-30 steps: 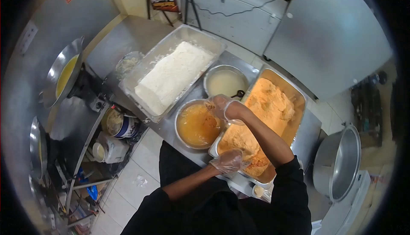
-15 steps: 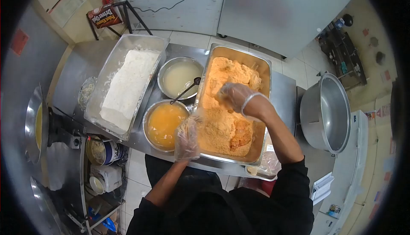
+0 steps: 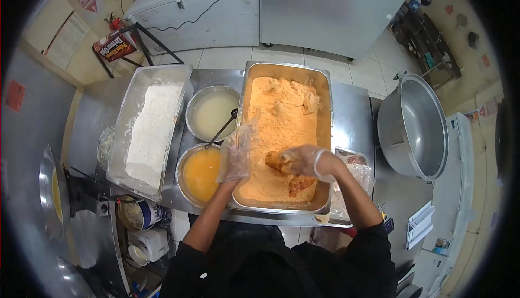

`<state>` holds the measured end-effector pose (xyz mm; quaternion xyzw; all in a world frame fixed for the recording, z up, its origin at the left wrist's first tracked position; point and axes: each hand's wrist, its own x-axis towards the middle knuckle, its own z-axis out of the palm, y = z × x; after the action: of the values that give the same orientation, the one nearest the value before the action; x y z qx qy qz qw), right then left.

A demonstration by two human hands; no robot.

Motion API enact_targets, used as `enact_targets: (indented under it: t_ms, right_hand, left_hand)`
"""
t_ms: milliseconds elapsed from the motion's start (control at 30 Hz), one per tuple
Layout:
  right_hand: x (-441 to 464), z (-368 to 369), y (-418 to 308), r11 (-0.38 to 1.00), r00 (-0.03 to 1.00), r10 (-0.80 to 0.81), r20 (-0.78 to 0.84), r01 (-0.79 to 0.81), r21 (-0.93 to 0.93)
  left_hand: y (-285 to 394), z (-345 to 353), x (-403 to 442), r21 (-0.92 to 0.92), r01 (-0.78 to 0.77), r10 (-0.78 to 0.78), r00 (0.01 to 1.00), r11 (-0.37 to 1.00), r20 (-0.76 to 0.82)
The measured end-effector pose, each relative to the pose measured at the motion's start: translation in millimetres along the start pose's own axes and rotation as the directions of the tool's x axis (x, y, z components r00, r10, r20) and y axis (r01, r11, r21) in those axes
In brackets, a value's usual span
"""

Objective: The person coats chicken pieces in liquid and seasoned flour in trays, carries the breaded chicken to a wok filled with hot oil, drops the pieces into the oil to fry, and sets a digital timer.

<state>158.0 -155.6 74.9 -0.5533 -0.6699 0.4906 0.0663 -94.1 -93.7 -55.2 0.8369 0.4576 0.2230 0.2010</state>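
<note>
Right hand (image 3: 304,161) holding a crumby lump (image 3: 275,160) over orange powder (image 3: 260,181), left hand (image 3: 236,157) by the near bowl (image 3: 180,175), grip unclear

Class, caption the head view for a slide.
Gloved right hand holds a coated piece at the tray of orange powder.

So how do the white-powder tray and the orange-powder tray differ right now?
The white-powder tray shows plain white powder; the orange-powder tray has orange powder with lumps.
The right hand is over the orange-powder tray; no hand is over the white-powder tray.
The white-powder tray sits slanted, the orange-powder tray nearly square to the person.
Both are rectangular.
</note>
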Motion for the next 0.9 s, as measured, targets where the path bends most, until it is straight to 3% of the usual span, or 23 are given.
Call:
enact_targets:
  t_ms: [33, 100, 233, 300, 367, 433, 500, 600, 667, 733, 800, 867, 900]
  right_hand:
    - [-3.9, -13.1, -8.1, 1.0, 1.0, 0.003, -0.01, -0.003, 0.007]
    - [-16.8, -40.0, -23.6, 0.972, 0.978, 0.207, -0.031, -0.202, 0.124]
    - [21.2, -40.3, 35.0, 0.928, 0.945, 0.319, -0.074, -0.295, 0.23]
    - [38.7, -49.1, 52.2, 0.986, 0.952, 0.154, -0.265, -0.163, -0.014]
    - [61.4, -54.7, 70.3, 0.976, 0.932, 0.218, -0.289, -0.212, 0.053]
    - [84.6, -56.4, 86.4, 0.957, 0.909, 0.287, -0.303, -0.261, 0.125]
    - [106.6, -54.6, 96.0, 0.947, 0.883, -0.054, -0.467, -0.103, -0.304]
    - [137.9, -57.8, 76.7, 0.941, 0.879, 0.066, -0.473, -0.212, -0.263]
    - [171.7, -47.8, 87.1, 0.922, 0.885, 0.048, -0.463, -0.217, -0.32]
    - [187.1, -42.9, 91.5, 0.898, 0.894, 0.019, -0.447, -0.211, -0.385]
    - [196.5, -41.1, 86.2, 0.853, 0.943, 0.116, -0.313, -0.256, -0.455]
    - [210.0, -41.5, 118.4, 0.865, 0.964, 0.032, -0.263, -0.158, -0.476]
    - [211.7, -43.3, 133.7, 0.866, 0.976, -0.04, -0.212, -0.071, -0.494]
  left_hand:
    - [-6.9, 10.5, 12.5, 0.001, -0.011, 0.011, 1.0, 1.0, 0.006]
    - [-21.8, 36.2, 39.3, 0.111, -0.071, 0.073, 0.997, 0.991, -0.006]
    - [-26.0, 53.2, 91.7, 0.279, -0.159, 0.171, 0.985, 0.947, -0.018]
    - [-16.3, 47.3, 115.6, 0.128, -0.013, 0.02, 0.998, 0.992, -0.056]
    - [-45.3, 84.8, 135.1, 0.011, 0.038, -0.037, 0.999, 0.999, -0.031]
    - [-55.9, 95.8, 146.8, 0.001, 0.071, -0.071, 0.992, 0.997, 0.103]
    - [-53.4, 96.9, 150.8, 0.063, 0.088, -0.1, 0.973, 0.994, 0.207]
    - [-32.4, 108.9, 147.8, 0.174, 0.182, -0.232, 0.911, 0.968, 0.34]
    - [-29.0, 118.0, 136.3, 0.208, 0.303, -0.333, 0.934, 0.93, 0.128]
    - [-44.9, 126.1, 137.9, 0.244, 0.221, -0.267, 0.948, 0.944, 0.175]
    - [-49.1, 116.8, 138.8, 0.279, 0.138, -0.203, 0.955, 0.95, 0.218]
    - [-24.4, 84.5, 139.6, 0.175, 0.15, -0.181, 0.968, 0.973, 0.176]
    - [-33.7, 98.0, 138.2, 0.096, 0.313, -0.319, 0.946, 0.945, 0.054]
